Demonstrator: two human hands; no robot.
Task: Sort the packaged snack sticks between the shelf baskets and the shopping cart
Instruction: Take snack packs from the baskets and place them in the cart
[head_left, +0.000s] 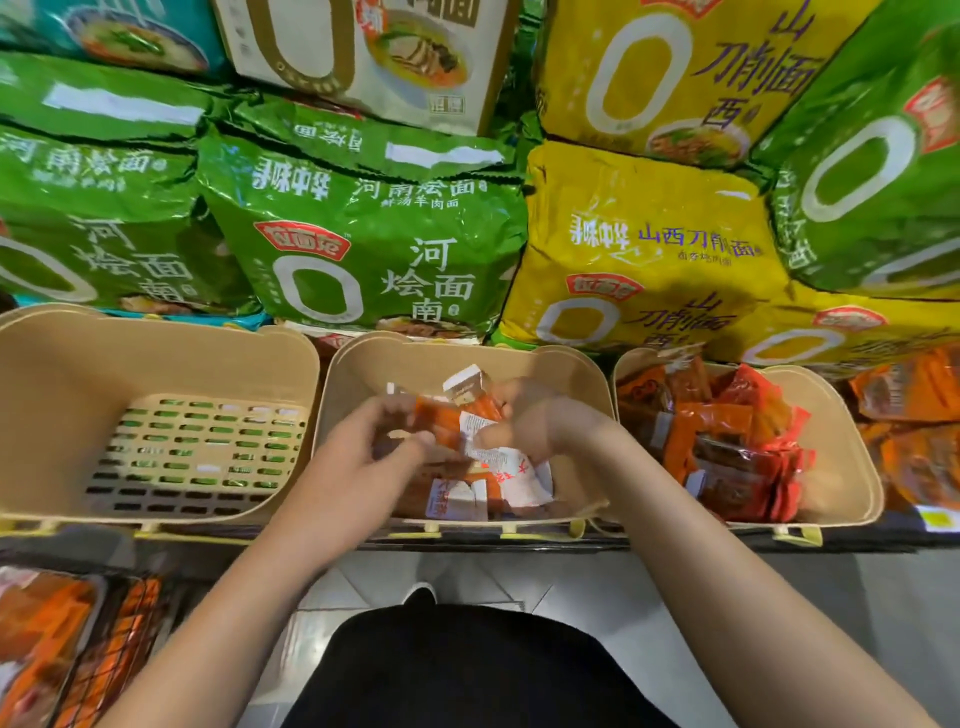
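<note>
Stacked green and yellow noodle multipacks (363, 249) wall in the shelf directly behind the middle basket (582, 374), a beige tub whose rim sits in a row with two others. Left of the middle basket, the left basket (62, 364) shows only its slotted floor. Right of it, the right basket (841, 467) is packed with red-orange snack packets, leaving little free room. Over the middle basket, both hands meet on a bundle of snack sticks (441, 423), orange packets with white ends. The left hand (363, 457) curls its fingers round the bundle's left end, and the right hand (530, 421) grips the right end; motion blur hides the exact finger positions. The bundle's long axis runs roughly left to right, tilted up toward the noodle packs. More sticks (462, 493) lie on the middle basket's floor. Below-left of it, the wire shopping cart (119, 654) holds orange packets.
</note>
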